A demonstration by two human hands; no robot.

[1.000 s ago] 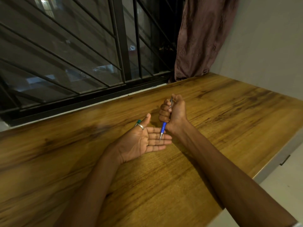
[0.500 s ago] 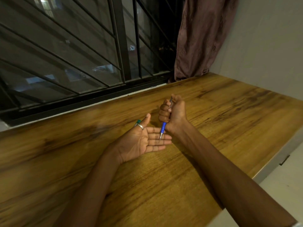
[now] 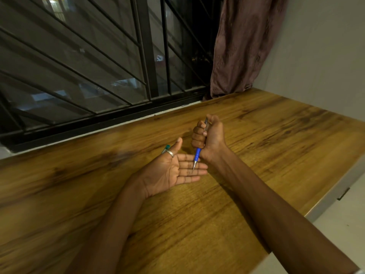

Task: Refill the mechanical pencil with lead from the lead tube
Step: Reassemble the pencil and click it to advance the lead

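Note:
My right hand (image 3: pixel 209 135) is fisted around a blue mechanical pencil (image 3: pixel 197 155), held upright with its metal tip pointing down onto the fingers of my left hand. The thumb rests at the pencil's top end. My left hand (image 3: pixel 173 173) lies palm up on the wooden table (image 3: pixel 197 224), fingers flat and apart, a ring on the thumb. A small teal-capped lead tube (image 3: pixel 166 148) lies on the table just behind the left thumb, mostly hidden by it.
A barred window (image 3: pixel 98 66) runs along the table's far edge. A brown curtain (image 3: pixel 241 46) hangs at the far right corner beside a pale wall. The table's right edge drops off to a light floor (image 3: pixel 335 224).

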